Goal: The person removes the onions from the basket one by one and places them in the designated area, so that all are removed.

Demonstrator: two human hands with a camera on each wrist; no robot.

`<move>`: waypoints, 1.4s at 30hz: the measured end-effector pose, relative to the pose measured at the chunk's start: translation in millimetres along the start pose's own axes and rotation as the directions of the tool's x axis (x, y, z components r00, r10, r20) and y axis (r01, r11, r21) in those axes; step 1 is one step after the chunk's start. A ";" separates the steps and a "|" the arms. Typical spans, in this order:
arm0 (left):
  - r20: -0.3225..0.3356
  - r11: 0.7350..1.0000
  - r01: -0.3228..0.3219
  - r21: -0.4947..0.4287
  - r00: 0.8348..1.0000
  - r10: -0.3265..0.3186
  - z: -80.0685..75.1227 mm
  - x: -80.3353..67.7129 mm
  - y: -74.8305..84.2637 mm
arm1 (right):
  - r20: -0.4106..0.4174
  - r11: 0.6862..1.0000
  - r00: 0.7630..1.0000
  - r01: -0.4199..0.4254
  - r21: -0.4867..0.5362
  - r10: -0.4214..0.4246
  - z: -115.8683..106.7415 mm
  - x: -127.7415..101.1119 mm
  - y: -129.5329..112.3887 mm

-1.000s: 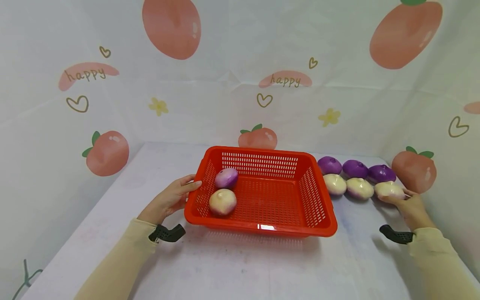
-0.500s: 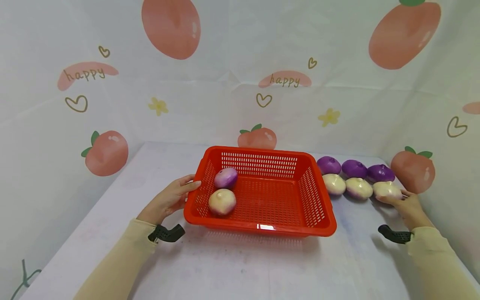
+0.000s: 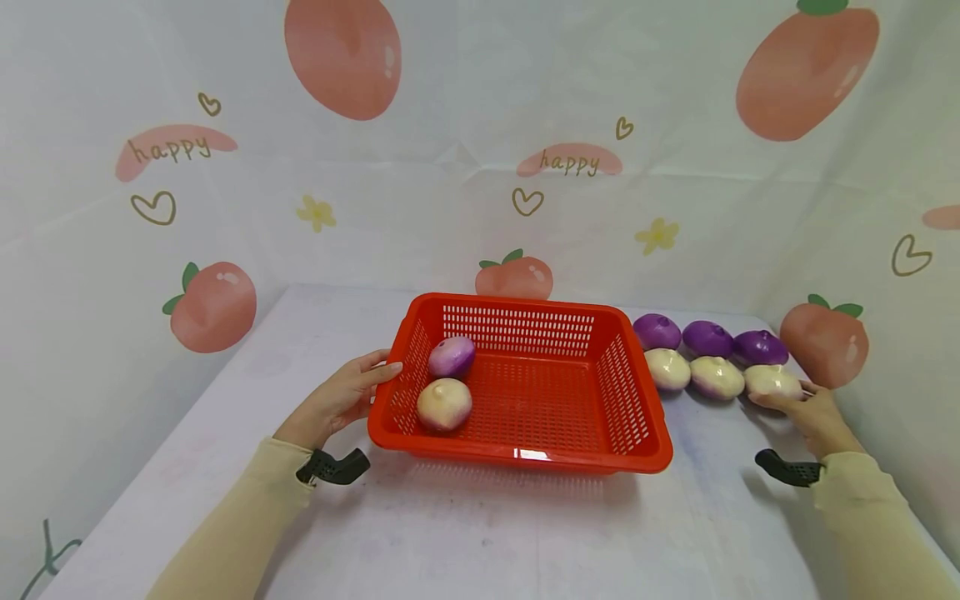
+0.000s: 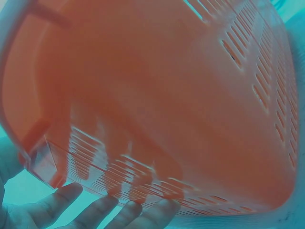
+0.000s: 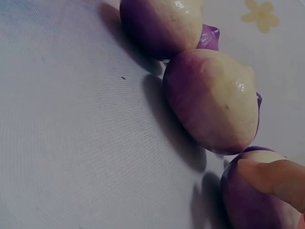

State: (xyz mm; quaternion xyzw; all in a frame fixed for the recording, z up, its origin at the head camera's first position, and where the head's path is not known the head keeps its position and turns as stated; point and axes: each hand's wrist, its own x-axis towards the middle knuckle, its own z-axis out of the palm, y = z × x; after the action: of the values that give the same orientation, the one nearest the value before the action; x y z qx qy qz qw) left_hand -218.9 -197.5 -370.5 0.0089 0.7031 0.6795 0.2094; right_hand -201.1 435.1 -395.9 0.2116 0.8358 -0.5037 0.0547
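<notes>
On the left, my left hand (image 3: 336,402) grips the end wall of a red plastic basket (image 3: 480,452), thumb at the rim. In the left wrist view its fingertips (image 4: 164,210) lie against the slotted outer wall. Inside the basket are a purple-and-white turnip (image 3: 452,357) and a cream turnip (image 3: 445,404), both at the left end. At the right, my right hand (image 3: 819,421) holds the end turnip (image 3: 772,382) of the front row. Its thumb (image 5: 271,176) presses the turnip's side in the right wrist view; the other fingers are mostly hidden behind it.
Two more cream-and-purple turnips, a middle one (image 3: 717,378) and one beside the basket (image 3: 667,369), complete that row. Behind them sit three glossy purple vegetables (image 3: 708,338). A printed cloth backdrop (image 3: 420,208) rises behind the white table (image 3: 480,542).
My right hand and the end turnip have shifted very slightly left, close against its neighbour. The left hand and basket look unchanged.
</notes>
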 end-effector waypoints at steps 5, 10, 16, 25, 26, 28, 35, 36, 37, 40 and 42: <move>0.002 1.000 0.004 0.010 1.000 -0.004 0.4 -0.3 -0.8 | 0.017 1.000 1.000 -0.016 -0.016 0.017 -1.0 2.6 1.3; 0.000 1.000 0.002 0.019 1.000 -0.002 0.5 -0.6 -1.6 | 0.046 0.999 0.999 -0.005 -0.031 0.007 -2.7 3.8 4.1; -0.004 1.000 -0.002 0.018 1.000 0.002 1.1 -0.8 -2.3 | 0.048 0.999 0.999 0.027 -0.042 -0.025 -2.6 3.2 5.0; -0.009 1.000 -0.004 0.023 1.000 0.004 1.4 -1.7 -1.3 | 0.050 0.998 0.998 0.040 -0.049 -0.037 -2.7 3.3 3.5; -0.009 1.000 -0.003 0.022 1.000 0.003 1.4 -1.7 -1.2 | 0.052 0.998 0.998 0.042 -0.050 -0.040 -2.6 3.4 3.7; -0.011 1.000 -0.001 0.022 1.000 0.001 1.5 -1.8 -0.8 | 0.061 0.997 0.997 0.053 -0.056 -0.050 -2.5 3.4 4.1; -0.015 1.000 0.003 0.011 1.000 -0.003 1.2 -1.4 -0.7 | 0.109 0.997 0.994 0.035 -0.072 -0.027 -3.5 0.1 1.2; -0.014 1.000 0.003 0.012 1.000 -0.003 1.4 -1.1 -0.8 | 0.116 0.997 0.993 0.030 -0.073 -0.021 -4.0 -0.5 1.0; -0.013 1.000 0.002 0.012 1.000 -0.002 1.7 -0.9 -0.9 | 0.116 0.997 0.993 0.026 -0.072 -0.018 -4.2 -0.9 1.0; -0.013 1.000 0.004 0.009 1.000 -0.004 2.4 -0.4 -0.7 | 0.094 0.998 0.995 0.017 -0.068 -0.010 -4.7 0.4 2.3; -0.012 1.000 0.003 0.011 1.000 -0.003 2.6 -0.1 -0.6 | 0.077 0.998 0.997 0.015 -0.056 -0.011 -5.0 1.4 3.0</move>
State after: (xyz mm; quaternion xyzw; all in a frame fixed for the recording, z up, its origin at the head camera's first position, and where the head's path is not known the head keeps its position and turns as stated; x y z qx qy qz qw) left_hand -217.9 -195.1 -371.0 0.0048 0.7079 0.6755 0.2063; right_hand -200.5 441.1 -396.3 0.1850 0.8483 -0.4879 0.0896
